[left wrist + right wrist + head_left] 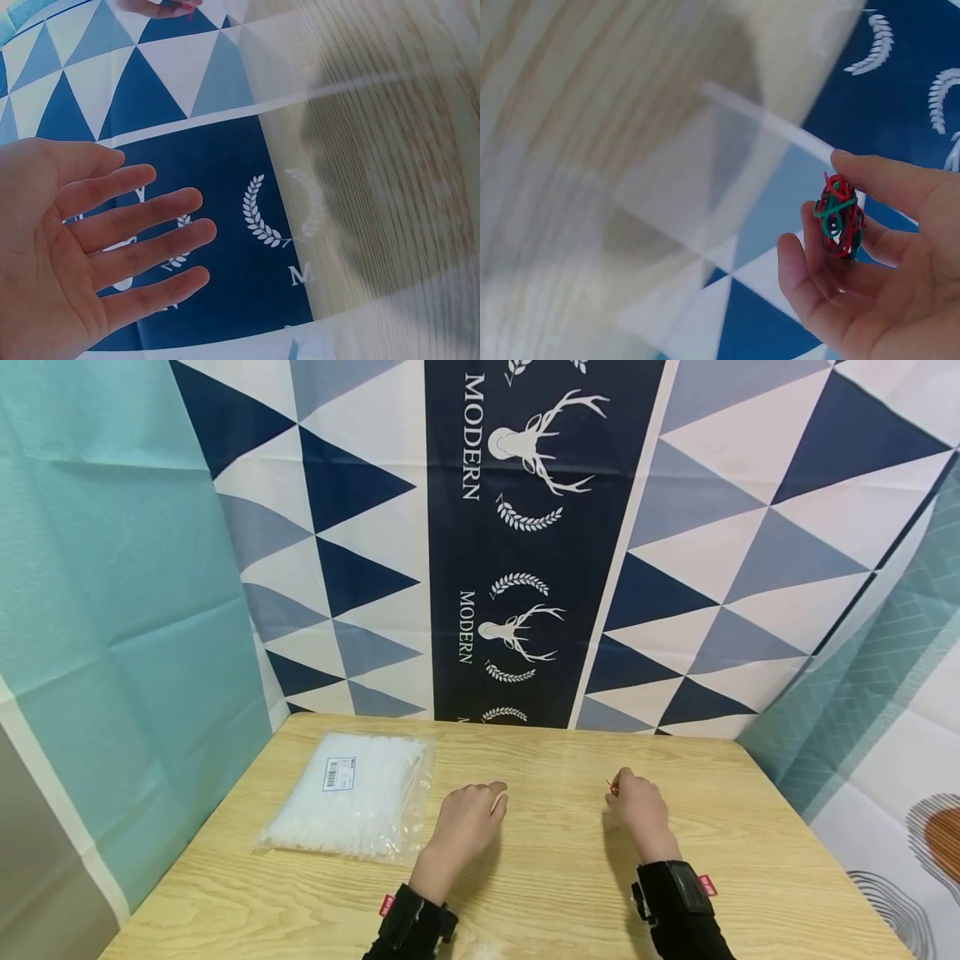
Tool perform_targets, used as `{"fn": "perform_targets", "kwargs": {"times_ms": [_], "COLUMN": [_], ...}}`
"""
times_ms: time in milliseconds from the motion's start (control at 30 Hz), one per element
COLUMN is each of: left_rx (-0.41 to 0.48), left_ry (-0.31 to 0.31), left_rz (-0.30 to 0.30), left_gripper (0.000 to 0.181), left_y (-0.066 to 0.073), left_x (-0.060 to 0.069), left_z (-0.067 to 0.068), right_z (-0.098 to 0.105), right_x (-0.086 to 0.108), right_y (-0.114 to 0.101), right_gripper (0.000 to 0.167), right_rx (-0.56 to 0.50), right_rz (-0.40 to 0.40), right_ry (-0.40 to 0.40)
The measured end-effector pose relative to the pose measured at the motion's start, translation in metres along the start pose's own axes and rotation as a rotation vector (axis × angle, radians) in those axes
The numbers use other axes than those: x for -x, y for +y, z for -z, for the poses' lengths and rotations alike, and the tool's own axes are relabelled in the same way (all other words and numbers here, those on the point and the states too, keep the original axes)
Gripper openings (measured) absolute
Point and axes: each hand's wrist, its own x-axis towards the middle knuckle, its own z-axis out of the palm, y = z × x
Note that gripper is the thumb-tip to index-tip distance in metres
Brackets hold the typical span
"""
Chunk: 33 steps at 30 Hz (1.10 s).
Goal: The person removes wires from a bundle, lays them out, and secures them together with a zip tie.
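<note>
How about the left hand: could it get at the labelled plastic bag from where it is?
Likely yes: the left hand is empty, and the labelled plastic bag lies just left of it on the wood-grain table, with nothing visible between them.

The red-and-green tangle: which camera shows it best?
The right wrist view: the tangle appears largest, both colours clear, in the right hand. The head view shows a small red bit; the left wrist view, only a reddish blur.

wire bundle [843, 207]: red, green | packet [375, 806]: white | table [555, 877]: yellowish woodgrain | backdrop [660, 589]: blue, white triangles | wristbands [678, 897]: black
</note>
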Motion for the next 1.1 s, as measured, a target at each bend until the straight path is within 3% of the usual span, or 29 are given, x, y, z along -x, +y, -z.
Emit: {"fn": "perform_targets", "kwargs": {"times_ms": [500,700,933,1100], "left_rx": [0.048,0.073,0.098,0.087], "left_ry": [-0.011,-0.026,-0.071,-0.084], "left_rz": [0.006,0.007,0.024,0.023], "left_gripper": [0.030,0.035,0.042,0.045], "left_y": [0.002,0.004,0.005,0.006], "left_x": [0.000,-0.001,-0.001,-0.002], "left_z": [-0.001,0.000,0.001,0.000], "right_z": [-0.004,-0.008,-0.021,-0.027], "right_x": [0.028,0.036,0.038,0.037], "right_y": [-0.052,-0.074,-0.089,-0.096], "right_gripper": [0.023,0.024,0.023,0.034], "right_rx": [-0.113,-0.174,-0.305,-0.405], "right_rz": [0.074,0.117,0.228,0.289], "right_ry": [0.099,0.091,0.060,0.080]}}
